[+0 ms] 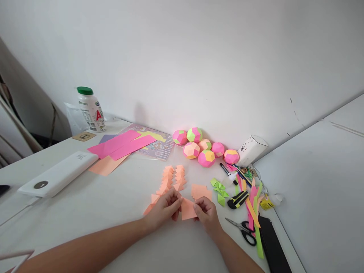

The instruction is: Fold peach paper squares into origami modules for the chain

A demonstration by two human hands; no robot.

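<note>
Between my two hands is a small peach paper square (189,209), held above the table. My left hand (166,208) pinches its left edge between thumb and fingers. On the opposite edge my right hand (208,214) grips it, thumb on top. Just beyond lie flat peach paper squares (200,189), partly hidden by my right hand. Folded peach paper pieces (167,178) stand in a row behind my left hand, and a shorter row of folded pieces (180,176) is beside it.
Several paper balls (206,158) sit against the wall. On the right are green folded pieces (218,187), a box cutter (238,200), scissors (244,229), paper strips (253,206) and a glue bottle (270,201). A white power bank (61,172), pink paper (119,143) and a bottle (91,112) are left.
</note>
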